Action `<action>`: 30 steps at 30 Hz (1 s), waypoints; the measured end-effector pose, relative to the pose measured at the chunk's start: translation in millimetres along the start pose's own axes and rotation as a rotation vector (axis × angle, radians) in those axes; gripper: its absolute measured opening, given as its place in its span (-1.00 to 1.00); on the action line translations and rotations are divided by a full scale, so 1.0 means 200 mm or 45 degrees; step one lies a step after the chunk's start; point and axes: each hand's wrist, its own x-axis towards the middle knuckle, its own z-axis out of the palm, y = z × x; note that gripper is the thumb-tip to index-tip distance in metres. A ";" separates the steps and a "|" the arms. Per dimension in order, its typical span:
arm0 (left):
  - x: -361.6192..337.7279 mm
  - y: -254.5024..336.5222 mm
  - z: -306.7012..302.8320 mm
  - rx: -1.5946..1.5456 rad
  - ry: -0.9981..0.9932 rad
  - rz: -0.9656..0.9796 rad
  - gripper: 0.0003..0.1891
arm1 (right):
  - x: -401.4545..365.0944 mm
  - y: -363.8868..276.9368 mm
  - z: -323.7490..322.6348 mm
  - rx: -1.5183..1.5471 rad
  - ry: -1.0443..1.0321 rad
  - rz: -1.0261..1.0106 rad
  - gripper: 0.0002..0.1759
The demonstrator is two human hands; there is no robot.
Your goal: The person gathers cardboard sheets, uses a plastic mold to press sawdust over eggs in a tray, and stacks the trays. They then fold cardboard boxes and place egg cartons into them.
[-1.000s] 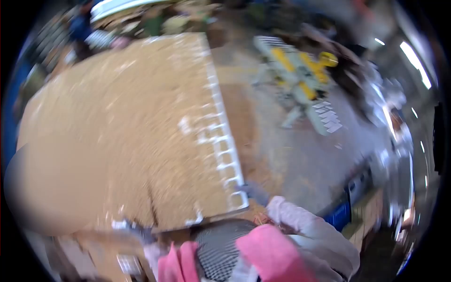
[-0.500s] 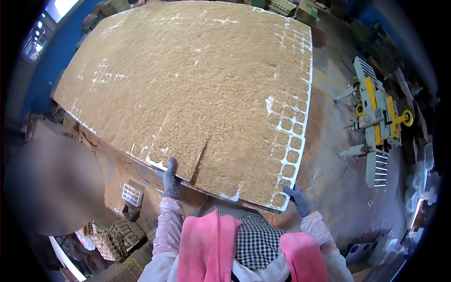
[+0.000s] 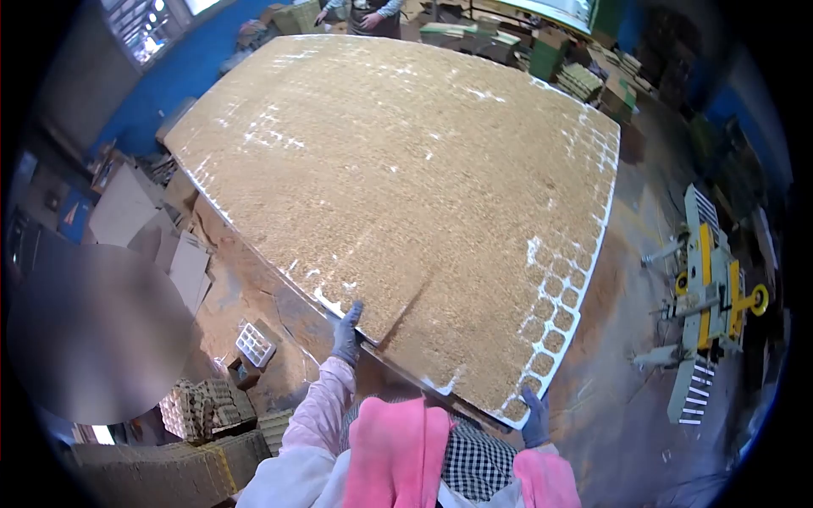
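A wide, low surface is covered with tan, loose, grain-like material, and a white grid with rounded square cells shows through along its right side. At the near edge my gloved left hand grips the white rim, thumb on top and the other fingers hidden below. My gloved right hand holds the near right corner the same way. Between the hands, a dark slanting seam runs inward from the near edge through the tan layer.
Across the surface stands another person, hands visible. A yellow-and-grey machine frame is on the floor at right. Stacked moulded trays, a small white grid piece and cardboard sheets lie at left. More stacks stand behind.
My view has tilted up and swung left, so the surface appears lower and farther right. The other person has come into view. Both my hands keep the same hold on the edge.
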 end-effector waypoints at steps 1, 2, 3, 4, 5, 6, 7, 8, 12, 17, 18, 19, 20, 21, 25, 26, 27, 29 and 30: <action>-0.04 0.03 0.05 0.000 0.001 -0.059 -0.47 | 0.00 0.02 -0.02 0.108 -0.026 0.077 -0.49; -0.13 0.11 0.12 0.025 -0.004 -0.100 -0.45 | 0.01 0.06 -0.07 0.157 -0.036 0.171 -0.47; -0.13 0.10 0.12 0.011 0.012 -0.090 -0.45 | 0.01 0.10 -0.10 0.176 -0.015 0.174 -0.49; -0.14 0.10 0.10 0.039 0.009 -0.082 -0.42 | -0.01 0.08 -0.09 0.237 -0.035 0.217 -0.49; -0.14 0.10 0.09 0.067 0.006 -0.072 -0.38 | -0.04 0.05 -0.08 0.299 -0.056 0.261 -0.49; -0.16 0.11 0.10 0.015 0.019 0.011 -0.25 | -0.09 0.01 -0.06 0.287 -0.073 0.266 -0.49; -0.18 0.13 0.09 0.003 0.034 0.014 -0.25 | -0.14 -0.04 -0.02 0.399 0.007 0.350 -0.50; -0.19 0.16 0.07 -0.084 -0.020 -0.032 -0.20 | -0.19 -0.08 0.02 0.515 0.096 0.426 -0.50; -0.14 0.31 -0.01 -0.216 -0.104 -0.045 -0.43 | -0.26 -0.14 0.16 0.355 0.226 0.387 -0.48; 0.25 0.93 0.01 -0.141 -0.203 0.076 -0.62 | -0.09 -0.08 0.72 0.106 0.221 0.161 -0.46; 0.38 1.05 -0.01 -0.182 -0.204 0.143 -0.63 | -0.03 -0.13 0.95 0.200 0.149 0.180 -0.50; 0.54 1.17 -0.02 -0.229 -0.212 0.208 -0.63 | 0.03 -0.17 1.18 0.292 0.079 0.204 -0.53; 0.69 1.29 -0.07 -0.213 -0.243 0.247 -0.55 | 0.13 0.00 1.24 0.240 0.047 0.214 -0.53; 0.88 1.41 -0.11 -0.217 -0.270 0.303 -0.45 | 0.28 0.14 1.30 0.180 -0.002 0.213 -0.54; 1.64 1.73 -0.32 -0.200 -0.339 0.236 -0.53 | 0.65 0.05 2.07 0.458 -0.194 0.404 -0.56; 1.82 1.79 -0.38 -0.176 -0.344 0.218 -0.55 | 0.72 0.01 2.22 0.473 -0.228 0.320 -0.54; 1.97 1.82 -0.41 -0.149 -0.353 0.197 -0.58 | 0.80 -0.04 2.35 0.484 -0.255 0.235 -0.50; 2.05 1.97 -0.38 -0.159 -0.301 -0.029 -0.57 | 0.87 -0.25 2.55 0.278 -0.295 0.069 -0.48; 2.15 2.02 -0.38 -0.029 -0.149 -0.037 -0.52 | 0.95 -0.24 2.59 0.095 -0.315 -0.026 -0.43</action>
